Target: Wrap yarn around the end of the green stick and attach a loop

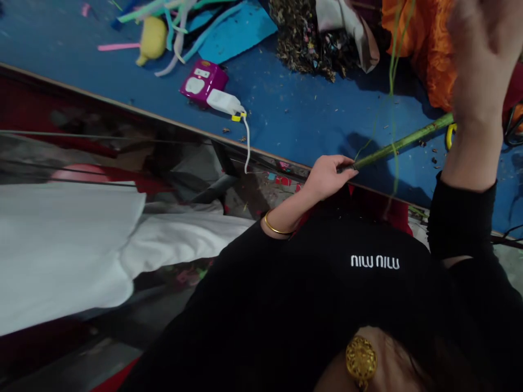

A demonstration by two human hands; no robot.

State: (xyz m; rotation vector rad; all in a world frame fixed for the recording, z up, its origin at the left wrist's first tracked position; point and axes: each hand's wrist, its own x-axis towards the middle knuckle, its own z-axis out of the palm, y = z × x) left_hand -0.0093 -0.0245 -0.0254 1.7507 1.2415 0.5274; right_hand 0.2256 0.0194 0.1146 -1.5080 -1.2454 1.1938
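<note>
My left hand pinches the near end of a long green stem at the front edge of the blue table. A gold bangle sits on that wrist. My right hand is raised above the table at the upper right and blurred by motion. Thin green strands hang down from near it toward the stem. I cannot see whether its fingers grip the strands. My black sleeves and top fill the lower part of the view.
A magenta power socket with a white plug and cord lies on the table. Behind are a yellow object, coloured paper strips, a dark dried heap, orange fabric. White cloth lies below left.
</note>
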